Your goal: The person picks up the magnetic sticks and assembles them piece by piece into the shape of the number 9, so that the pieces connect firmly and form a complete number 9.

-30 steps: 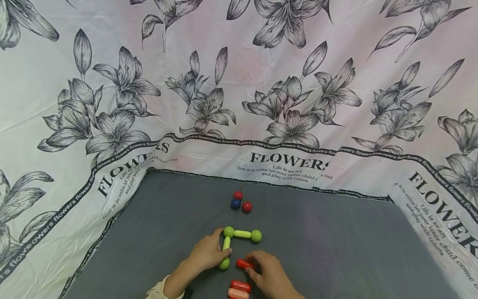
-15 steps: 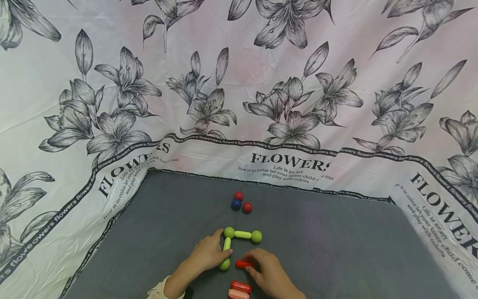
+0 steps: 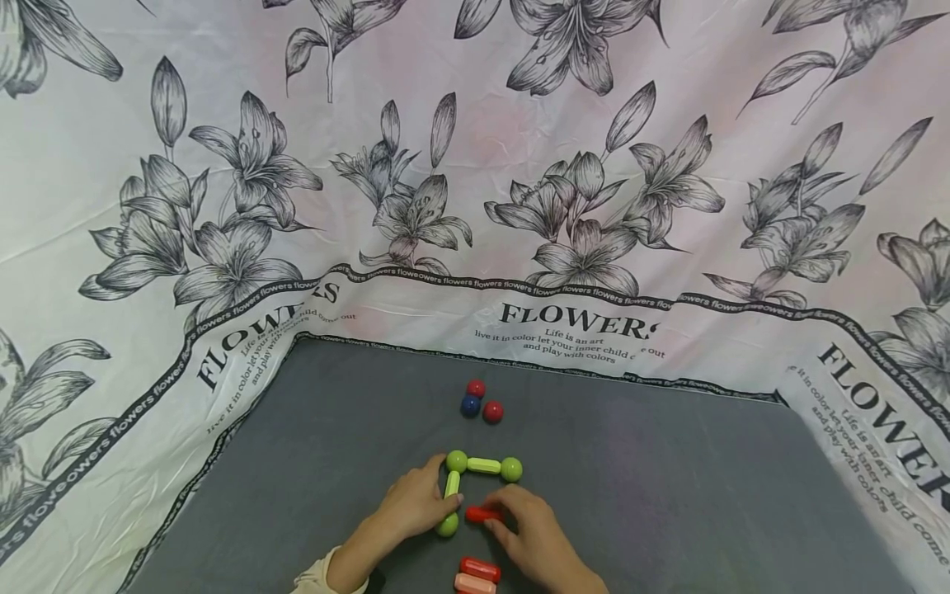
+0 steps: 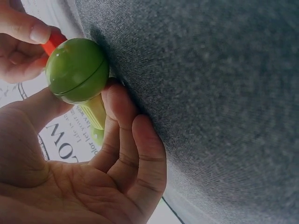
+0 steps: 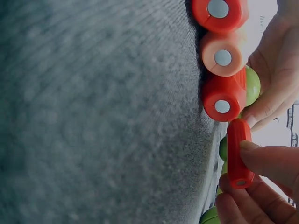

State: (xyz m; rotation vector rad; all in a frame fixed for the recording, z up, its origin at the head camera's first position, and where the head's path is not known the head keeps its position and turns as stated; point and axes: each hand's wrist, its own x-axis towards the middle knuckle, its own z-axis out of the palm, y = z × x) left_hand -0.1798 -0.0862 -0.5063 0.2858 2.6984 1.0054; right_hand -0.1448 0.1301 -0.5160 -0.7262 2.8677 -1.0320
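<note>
A corner shape of green balls and sticks lies on the dark cloth. One green stick (image 3: 484, 466) runs sideways between two balls; the other green stick (image 3: 452, 485) comes toward me and ends in a near green ball (image 4: 77, 70). My left hand (image 3: 411, 500) grips this second stick, with thumb and fingers just behind the near ball. My right hand (image 3: 536, 535) pinches a red stick (image 5: 238, 156) between thumb and fingers. In the head view that stick points left at the near green ball, a small gap apart.
Close to me lie a red stick (image 3: 480, 569) and a peach stick (image 3: 475, 584), side by side; the right wrist view shows another red stick (image 5: 218, 11) with a silvery end. Farther back sit two red balls (image 3: 493, 412) and a blue ball (image 3: 471, 405). Flower-printed cloth (image 3: 416, 309) walls the table.
My right hand has shifted slightly up and away from me with the red stick, which now sits a little farther from the near sticks. My left hand stays on the green stick.
</note>
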